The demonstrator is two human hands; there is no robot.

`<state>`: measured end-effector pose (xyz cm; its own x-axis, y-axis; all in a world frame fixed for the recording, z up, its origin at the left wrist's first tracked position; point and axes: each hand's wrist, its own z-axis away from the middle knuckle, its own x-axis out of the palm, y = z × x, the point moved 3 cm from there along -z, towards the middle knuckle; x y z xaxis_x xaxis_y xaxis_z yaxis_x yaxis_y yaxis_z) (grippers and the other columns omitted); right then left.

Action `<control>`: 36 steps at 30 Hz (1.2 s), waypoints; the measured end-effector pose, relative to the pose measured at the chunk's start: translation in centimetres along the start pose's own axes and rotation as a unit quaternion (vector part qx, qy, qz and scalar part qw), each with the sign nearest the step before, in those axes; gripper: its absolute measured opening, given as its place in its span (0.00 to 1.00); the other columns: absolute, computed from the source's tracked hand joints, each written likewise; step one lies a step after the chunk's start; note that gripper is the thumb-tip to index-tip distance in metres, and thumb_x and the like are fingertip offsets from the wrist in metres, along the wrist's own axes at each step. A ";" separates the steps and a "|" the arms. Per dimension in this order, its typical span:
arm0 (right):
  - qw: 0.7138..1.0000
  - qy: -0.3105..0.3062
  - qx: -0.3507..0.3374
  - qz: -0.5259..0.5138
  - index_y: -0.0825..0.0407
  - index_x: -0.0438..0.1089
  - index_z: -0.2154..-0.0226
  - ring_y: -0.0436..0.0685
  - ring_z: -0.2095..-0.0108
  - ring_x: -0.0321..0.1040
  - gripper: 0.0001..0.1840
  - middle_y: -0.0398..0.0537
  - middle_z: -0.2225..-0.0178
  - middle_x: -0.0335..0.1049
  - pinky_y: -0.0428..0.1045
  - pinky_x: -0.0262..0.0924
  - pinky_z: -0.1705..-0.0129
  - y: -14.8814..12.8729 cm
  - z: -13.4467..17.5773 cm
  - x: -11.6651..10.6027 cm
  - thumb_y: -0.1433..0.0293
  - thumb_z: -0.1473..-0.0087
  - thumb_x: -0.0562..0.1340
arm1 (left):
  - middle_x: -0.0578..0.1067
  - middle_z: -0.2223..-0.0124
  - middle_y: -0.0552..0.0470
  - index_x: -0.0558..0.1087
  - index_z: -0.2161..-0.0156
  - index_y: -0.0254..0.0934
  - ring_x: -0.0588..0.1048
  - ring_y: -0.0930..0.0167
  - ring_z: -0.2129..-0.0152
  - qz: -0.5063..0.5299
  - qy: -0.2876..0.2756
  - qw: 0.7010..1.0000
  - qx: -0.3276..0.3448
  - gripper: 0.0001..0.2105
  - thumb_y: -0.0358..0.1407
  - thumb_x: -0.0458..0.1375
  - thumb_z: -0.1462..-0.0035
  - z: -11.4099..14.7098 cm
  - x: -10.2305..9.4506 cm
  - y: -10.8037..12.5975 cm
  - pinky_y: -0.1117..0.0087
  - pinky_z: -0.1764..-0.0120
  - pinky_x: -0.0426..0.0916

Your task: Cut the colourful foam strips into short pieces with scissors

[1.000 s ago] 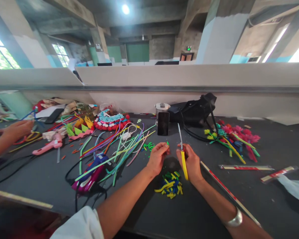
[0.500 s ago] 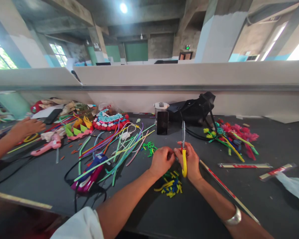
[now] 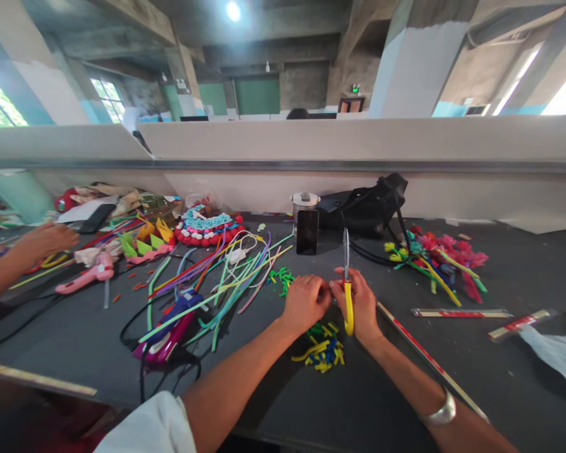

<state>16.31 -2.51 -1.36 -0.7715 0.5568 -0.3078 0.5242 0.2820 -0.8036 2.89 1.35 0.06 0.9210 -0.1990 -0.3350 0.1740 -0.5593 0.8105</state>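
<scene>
Cuttings (image 3: 321, 354) lie nearest on table (image 3: 387, 402), likely light, soft, best pinched singly. Left hand (image 3: 306, 302) beyond: fingers curled, grip hidden, cannot tell. Right hand (image 3: 363, 305): wrapped on scissors (image 3: 348, 289), judged stiff, best held by yellow handle (image 3: 349, 318). Phone (image 3: 307, 233) stands farther.

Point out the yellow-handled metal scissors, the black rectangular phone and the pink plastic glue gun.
Yellow-handled metal scissors (image 3: 348, 299), head view: upper yellow handle.
Black rectangular phone (image 3: 307, 233), head view: its dark face.
Pink plastic glue gun (image 3: 90, 277), head view: upper grip.
</scene>
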 end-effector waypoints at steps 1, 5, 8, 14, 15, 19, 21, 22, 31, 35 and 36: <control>1.000 -0.001 0.009 -0.007 0.52 0.64 0.57 0.51 0.73 0.67 0.18 0.46 0.66 0.69 0.48 0.65 0.69 0.0 0.0 0.0 0.60 0.48 0.59 | 0.68 0.76 0.52 0.70 0.76 0.38 0.64 0.71 0.76 0.021 0.002 0.999 -0.038 0.04 0.34 0.59 0.52 -0.1 0.1 -0.3 0.70 0.67 0.57; 0.994 -0.022 0.072 -0.082 0.51 0.63 0.55 0.49 0.78 0.64 0.21 0.42 0.71 0.67 0.45 0.63 0.77 0.1 0.2 0.4 0.58 0.49 0.60 | 0.67 0.80 0.54 0.70 0.79 0.36 0.63 0.74 0.81 0.177 -0.023 0.962 -0.206 0.09 0.36 0.56 0.51 -0.2 0.5 -1.9 0.72 0.75 0.56; 0.987 -0.025 0.097 -0.128 0.50 0.62 0.54 0.48 0.80 0.63 0.23 0.41 0.72 0.67 0.43 0.61 0.80 0.1 0.3 0.6 0.57 0.50 0.61 | 0.69 0.79 0.52 0.71 0.79 0.34 0.64 0.74 0.82 0.295 -0.082 0.910 -0.279 0.08 0.36 0.58 0.54 -0.2 0.9 -2.5 0.73 0.77 0.57; 0.992 -0.036 0.068 -0.100 0.50 0.63 0.55 0.45 0.81 0.61 0.20 0.41 0.69 0.68 0.43 0.62 0.77 -0.1 0.2 0.4 0.61 0.50 0.61 | 0.69 0.79 0.50 0.73 0.77 0.35 0.65 0.75 0.83 0.410 -0.127 0.848 -0.311 0.05 0.34 0.63 0.57 -0.1 1.0 -2.7 0.74 0.79 0.57; 0.993 -0.036 0.066 -0.096 0.50 0.63 0.55 0.45 0.81 0.61 0.19 0.41 0.69 0.68 0.44 0.63 0.76 -0.1 0.1 0.4 0.61 0.50 0.61 | 0.69 0.79 0.50 0.73 0.77 0.35 0.64 0.75 0.83 0.417 -0.130 0.844 -0.310 0.05 0.34 0.63 0.57 -0.1 1.0 -2.7 0.74 0.79 0.57; 0.993 -0.036 0.060 -0.090 0.49 0.63 0.55 0.46 0.81 0.61 0.19 0.42 0.69 0.68 0.44 0.63 0.75 -0.1 0.1 0.4 0.62 0.50 0.60 | 0.69 0.79 0.51 0.74 0.77 0.35 0.64 0.76 0.84 0.412 -0.149 0.843 -0.311 0.05 0.35 0.64 0.58 -0.2 0.7 -2.7 0.75 0.80 0.56; 0.994 -0.037 0.054 -0.082 0.49 0.63 0.55 0.46 0.80 0.62 0.19 0.42 0.70 0.68 0.44 0.63 0.75 -0.2 0.1 0.4 0.62 0.50 0.60 | 0.70 0.79 0.50 0.74 0.77 0.36 0.64 0.76 0.85 0.403 -0.156 0.846 -0.313 0.05 0.36 0.64 0.58 -0.2 0.6 -2.8 0.75 0.80 0.57; 0.995 -0.037 0.051 -0.077 0.50 0.63 0.55 0.47 0.80 0.62 0.18 0.42 0.70 0.68 0.44 0.63 0.75 -0.3 0.1 0.4 0.62 0.50 0.60 | 0.71 0.79 0.50 0.75 0.77 0.36 0.64 0.76 0.85 0.400 -0.159 0.847 -0.313 0.06 0.36 0.64 0.59 -0.2 0.6 -2.8 0.74 0.80 0.57; 0.999 -0.021 0.019 -0.030 0.50 0.63 0.55 0.48 0.77 0.64 0.19 0.44 0.67 0.69 0.46 0.63 0.72 -0.6 0.3 0.2 0.59 0.47 0.58 | 0.67 0.80 0.54 0.71 0.79 0.34 0.62 0.77 0.84 0.372 -0.132 0.865 -0.309 0.04 0.32 0.61 0.58 0.0 1.1 -3.1 0.74 0.78 0.54; 0.999 -0.009 -0.014 0.048 0.51 0.64 0.56 0.52 0.70 0.67 0.17 0.46 0.65 0.70 0.47 0.62 0.65 -1.4 0.3 -0.1 0.60 0.45 0.55 | 0.66 0.79 0.57 0.70 0.76 0.33 0.62 0.78 0.82 0.448 -0.020 0.855 -0.261 0.04 0.32 0.62 0.59 -0.6 0.5 -2.2 0.74 0.75 0.55; 0.997 -0.020 -0.019 0.075 0.51 0.64 0.56 0.52 0.70 0.67 0.16 0.46 0.66 0.70 0.47 0.62 0.65 -1.6 0.4 -0.1 0.60 0.45 0.55 | 0.66 0.79 0.57 0.70 0.75 0.34 0.62 0.78 0.82 0.467 0.008 0.847 -0.253 0.05 0.32 0.62 0.59 -0.7 0.2 -1.9 0.74 0.75 0.56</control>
<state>15.38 -3.31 -0.24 -0.6968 0.5632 -0.4441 0.6476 0.2277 -0.7272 3.02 2.96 -1.26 0.7427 -0.3518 0.5698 -0.5103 0.2538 0.8217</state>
